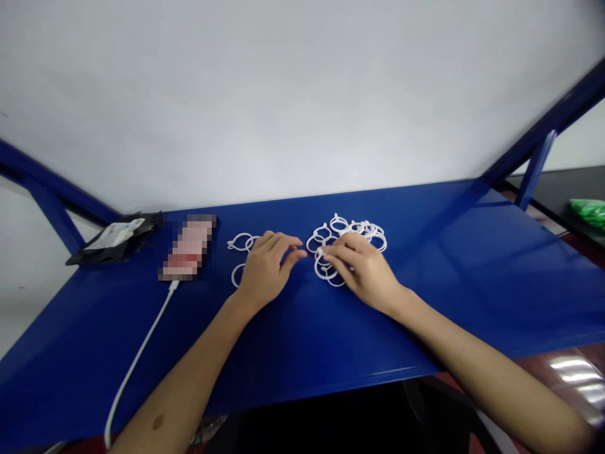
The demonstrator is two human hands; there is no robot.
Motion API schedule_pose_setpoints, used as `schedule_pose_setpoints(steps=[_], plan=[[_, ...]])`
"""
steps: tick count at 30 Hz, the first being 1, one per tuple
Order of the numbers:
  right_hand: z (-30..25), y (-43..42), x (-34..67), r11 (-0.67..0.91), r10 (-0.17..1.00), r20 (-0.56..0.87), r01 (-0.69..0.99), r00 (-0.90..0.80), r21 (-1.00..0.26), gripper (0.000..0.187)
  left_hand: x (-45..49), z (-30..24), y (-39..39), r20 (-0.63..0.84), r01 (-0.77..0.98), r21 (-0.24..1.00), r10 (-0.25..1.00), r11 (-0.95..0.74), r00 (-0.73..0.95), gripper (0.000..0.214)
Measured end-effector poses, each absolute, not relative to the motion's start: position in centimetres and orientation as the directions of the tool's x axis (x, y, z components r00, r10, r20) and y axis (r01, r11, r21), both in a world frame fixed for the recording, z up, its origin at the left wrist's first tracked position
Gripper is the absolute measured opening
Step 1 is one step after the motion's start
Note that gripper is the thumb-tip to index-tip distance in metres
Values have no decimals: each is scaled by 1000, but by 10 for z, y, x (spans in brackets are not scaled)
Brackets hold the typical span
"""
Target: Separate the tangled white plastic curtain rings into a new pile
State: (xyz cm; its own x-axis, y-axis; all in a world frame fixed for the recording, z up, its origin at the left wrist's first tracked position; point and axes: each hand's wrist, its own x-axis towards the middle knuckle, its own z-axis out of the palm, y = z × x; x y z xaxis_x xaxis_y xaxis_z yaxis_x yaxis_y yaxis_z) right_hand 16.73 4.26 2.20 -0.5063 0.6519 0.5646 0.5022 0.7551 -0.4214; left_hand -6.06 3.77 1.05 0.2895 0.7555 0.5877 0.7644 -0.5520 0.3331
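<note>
Several white plastic rings lie on a blue shelf (472,277). The larger heap of rings (363,232) is at the middle right, and a smaller group of rings (239,242) lies to the left. My right hand (362,268) rests on the near edge of the heap, fingers bent and pinched on one white ring (324,261). My left hand (267,268) lies palm down beside the small group, fingers curled loosely, and partly covers a ring (235,275). Nothing shows in its grasp.
A blurred phone (189,247) lies at the left with a white cable (137,359) running toward the front edge. A black packet (116,238) sits at the far left. Blue frame struts (543,142) rise at both ends. A green thing (588,211) lies on a dark surface at the right.
</note>
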Motion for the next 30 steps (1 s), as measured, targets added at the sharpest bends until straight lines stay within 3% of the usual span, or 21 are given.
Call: schedule_pose_setpoints(steps=[2, 5, 10, 16, 20, 24, 30], plan=[[27, 55, 168, 694, 699, 561, 610, -443, -383, 26, -75, 13, 45, 479, 920, 233, 861, -315, 174, 19], [36, 82, 166, 600, 770, 461, 744, -440, -293, 27, -94, 15, 52, 335, 990, 104, 941, -95, 55, 24], [50, 123, 151, 474, 879, 216, 826, -424, -305, 18, -104, 14, 55, 212, 997, 73, 977, -40, 24, 30], [47, 148, 143, 444, 896, 131, 858, -424, -257, 12, -107, 16, 56, 170, 984, 175, 985, -39, 9, 30], [44, 150, 147, 457, 889, 151, 854, -432, -249, 15, -111, 16, 57, 152, 988, 152, 988, -39, 16, 33], [46, 138, 155, 490, 865, 266, 831, -426, -264, 22, -112, 17, 58, 147, 985, 169, 989, -46, 21, 28], [45, 99, 169, 585, 779, 452, 761, -434, -279, 23, -111, 26, 55, 324, 940, 313, 946, -138, 31, 15]])
